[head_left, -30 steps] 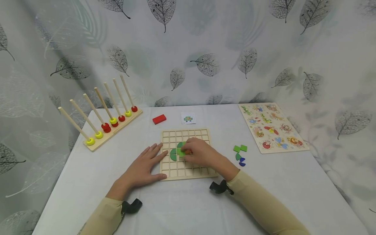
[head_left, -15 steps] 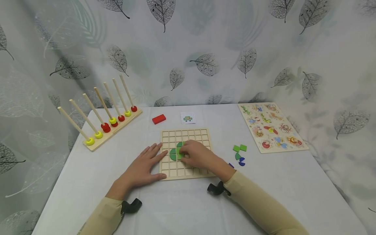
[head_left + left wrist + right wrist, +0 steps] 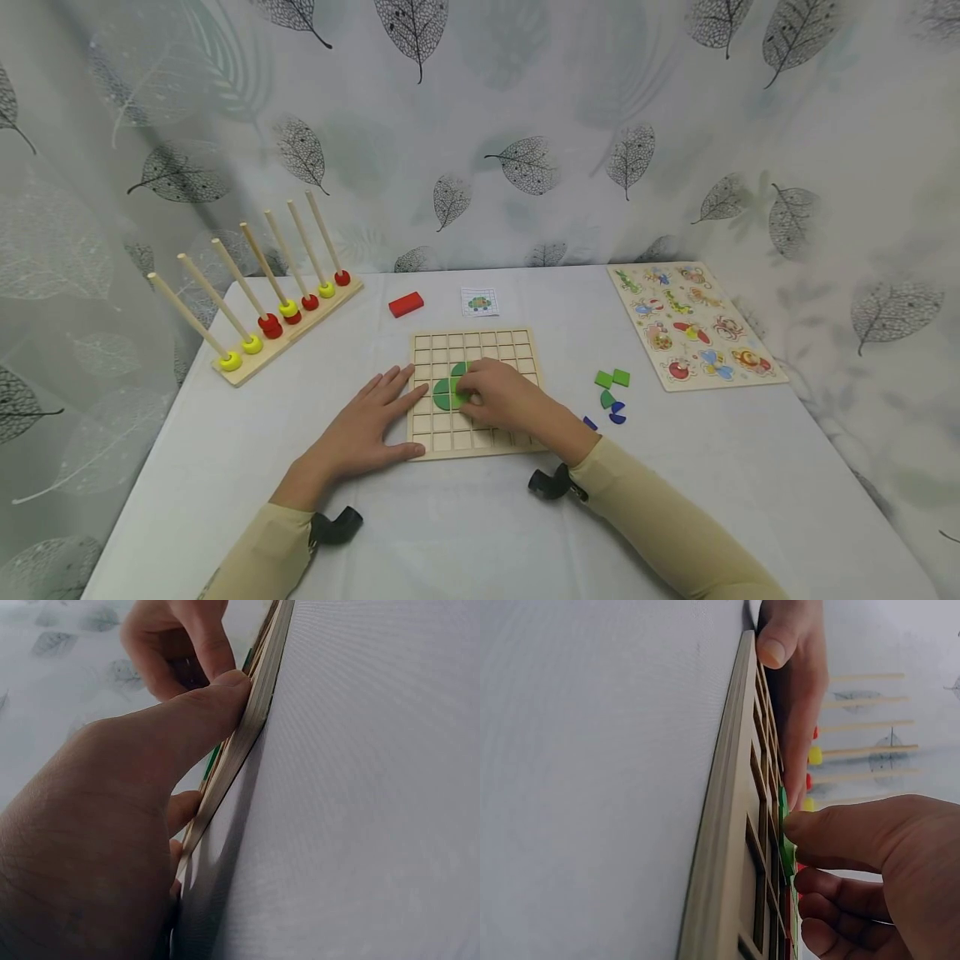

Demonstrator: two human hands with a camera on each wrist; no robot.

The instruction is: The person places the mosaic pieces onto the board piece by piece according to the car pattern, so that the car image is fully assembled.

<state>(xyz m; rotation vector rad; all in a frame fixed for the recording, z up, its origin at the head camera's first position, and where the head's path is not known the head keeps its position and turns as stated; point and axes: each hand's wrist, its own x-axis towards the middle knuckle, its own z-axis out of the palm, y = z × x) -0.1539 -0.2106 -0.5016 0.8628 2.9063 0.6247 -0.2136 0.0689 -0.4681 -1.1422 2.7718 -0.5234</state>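
Right hand point(image 3: 510, 402) is pinching, apparently seating, flat light-green tile point(image 3: 456, 399); splayed left hand point(image 3: 366, 427) bracing gridded wooden board point(image 3: 460, 438); release seems due.

The right hand point(image 3: 506, 400) hides some of the gridded board point(image 3: 461, 440), its wrist point(image 3: 576, 435) part of a blue piece point(image 3: 590, 422)

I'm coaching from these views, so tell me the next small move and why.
Probably the right hand should gently press the light green piece down on the wooden grid board. Its thumb is on that piece, beside dark green pieces, and the left hand rests at the board's left edge, which should help steady it.
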